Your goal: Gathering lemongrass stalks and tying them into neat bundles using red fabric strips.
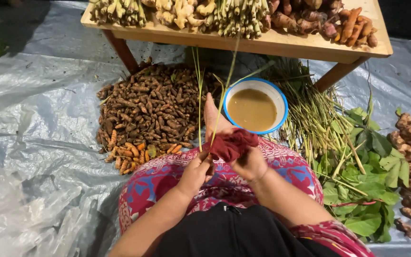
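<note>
Item: dark red cloth (pixel 231 144), bunched, held over the lap between both hands. The left hand (pixel 195 172) closes on its near-left edge, fingers curled around the fabric; the right hand (pixel 249 164) closes on its near-right underside, fingers wrapped and mostly hidden by the cloth. The bundle sits just beyond the fingertips of both hands, touching them, its long axis running left to right across the knuckles. Both hands are about equally near it.

Item: thin green stalks (pixel 200 90), a few, rising from the cloth away from the fingers, long axis running straight ahead toward the table. Whether the fingers pinch their lower ends inside the cloth cannot be told.

Item: bare foot (pixel 213 116), directly ahead of the cloth, just past it.

Item: blue-rimmed white bowl (pixel 281 102) of murky brown liquid, ahead and slightly right of the right fingers, near.

Item: heap of brown-orange rhizomes (pixel 143 112), ahead-left of the left fingers.

Item: loose green stems and leaves (pixel 353 162), right of the right hand.

Item: wooden table (pixel 310 45) bearing bundled roots, well ahead.

Item: patterned red skirt (pixel 291 166), under both hands; grey plastic sheet (pixel 39 119) beneath all.
</note>
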